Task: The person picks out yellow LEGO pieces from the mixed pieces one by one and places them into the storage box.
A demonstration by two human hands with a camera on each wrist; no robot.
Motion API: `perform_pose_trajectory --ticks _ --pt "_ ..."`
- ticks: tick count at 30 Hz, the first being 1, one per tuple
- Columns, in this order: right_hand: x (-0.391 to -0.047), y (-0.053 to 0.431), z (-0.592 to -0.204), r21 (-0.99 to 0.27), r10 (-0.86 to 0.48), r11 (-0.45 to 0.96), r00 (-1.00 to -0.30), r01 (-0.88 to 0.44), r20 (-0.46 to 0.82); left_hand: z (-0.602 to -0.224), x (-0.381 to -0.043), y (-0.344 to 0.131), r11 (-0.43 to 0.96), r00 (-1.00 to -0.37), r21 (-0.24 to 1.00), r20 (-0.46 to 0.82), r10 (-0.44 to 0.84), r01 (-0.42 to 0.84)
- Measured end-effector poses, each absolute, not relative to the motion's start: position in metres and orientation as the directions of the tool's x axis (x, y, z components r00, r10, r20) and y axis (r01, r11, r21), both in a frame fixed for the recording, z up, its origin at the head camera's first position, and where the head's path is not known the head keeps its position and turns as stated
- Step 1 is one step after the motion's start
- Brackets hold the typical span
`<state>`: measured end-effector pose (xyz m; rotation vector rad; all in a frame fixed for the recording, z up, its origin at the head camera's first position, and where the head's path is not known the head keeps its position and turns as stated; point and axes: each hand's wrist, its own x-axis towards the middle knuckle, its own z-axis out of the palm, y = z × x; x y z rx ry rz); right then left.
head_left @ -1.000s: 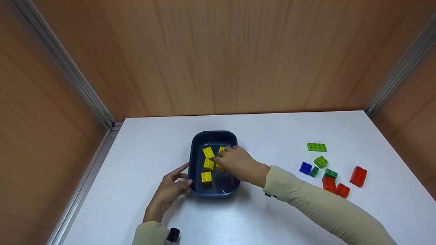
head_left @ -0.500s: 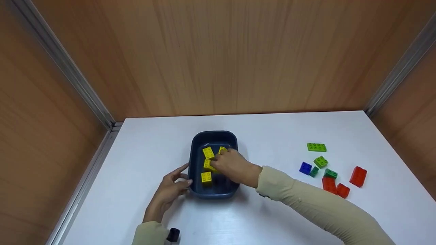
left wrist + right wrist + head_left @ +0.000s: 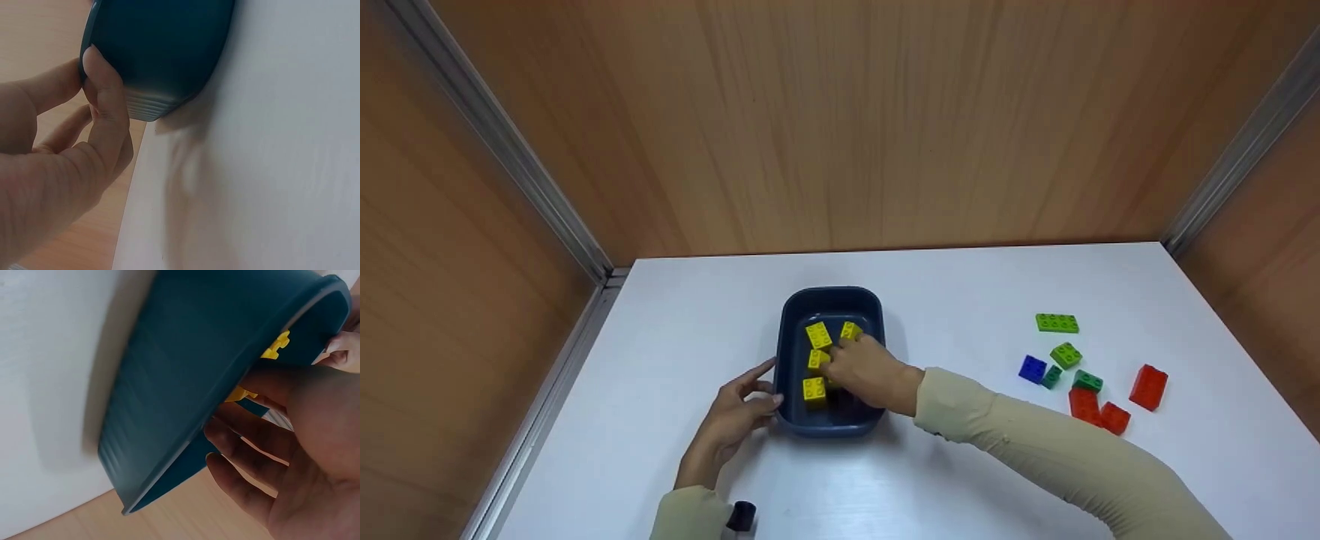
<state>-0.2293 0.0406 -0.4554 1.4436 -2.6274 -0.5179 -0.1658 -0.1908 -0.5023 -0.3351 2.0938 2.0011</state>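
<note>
A dark blue tray [image 3: 831,433] stands on the white table with several yellow bricks [image 3: 818,335] inside. At its left side, my left hand [image 3: 735,412] holds the wall, the thumb at the rim in the left wrist view. My right hand [image 3: 870,373] reaches over the right rim into the tray. Its thumb and fingers pinch a yellow brick [image 3: 237,394], mostly hidden by the hand. Close to it on the left are two more yellow bricks, a middle one [image 3: 817,361] and a nearer one [image 3: 814,390]. Another yellow brick [image 3: 850,331] lies just beyond the right fingers.
Toward the table's right side lie loose bricks: a light green one [image 3: 1057,323], a smaller light green one [image 3: 1066,355], a blue one [image 3: 1033,369], dark green ones [image 3: 1087,381] and red ones [image 3: 1149,387]. Wooden panels [image 3: 840,127] enclose the table at the back and sides.
My right hand has shifted left and slightly toward me inside the tray, moving a yellow brick toward the left row. The far yellow brick is now more exposed. My left hand stays in place.
</note>
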Motion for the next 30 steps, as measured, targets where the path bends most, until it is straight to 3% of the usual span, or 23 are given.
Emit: perform_pose_trajectory --ticks 15,30 --pt "-0.232 0.034 -0.466 0.379 -0.819 0.473 -0.555 -0.796 -0.144 -0.503 -0.166 -0.191 0.036 -0.949 0.949 -0.314 -0.011 -0.314" --pt "-0.23 0.036 -0.468 0.363 -0.818 0.489 -0.562 -0.793 -0.126 -0.504 -0.166 -0.19 0.04 -0.95 0.95 -0.31 -0.015 -0.311"
